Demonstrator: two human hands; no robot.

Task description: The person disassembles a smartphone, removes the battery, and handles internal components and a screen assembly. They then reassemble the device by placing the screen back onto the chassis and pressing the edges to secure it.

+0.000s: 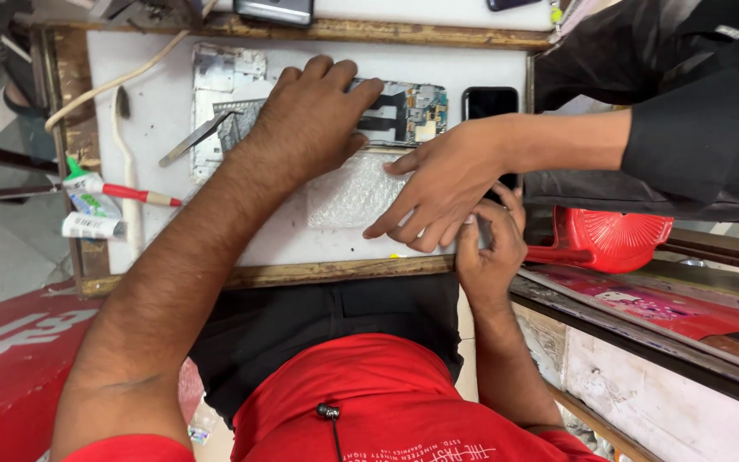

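Bare white worktop left of the tweezers is open; a co-worker's hand blocks the bubble wrap from the right

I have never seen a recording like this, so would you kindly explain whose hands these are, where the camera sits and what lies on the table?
There is one picture, taken by a camera worn on a person's head, looking down past their red shirt at a small white worktable with a wooden rim.

The person's left hand rests flat on an opened phone, its circuit board showing. Their right hand is at the table's near edge, pinching something small that I cannot make out.

A third hand, from another person in a black sleeve on the right, reaches in and touches a piece of bubble wrap.

Also on the table: metal tweezers, a small glue tube with a red nozzle, a white toothbrush and a black phone.
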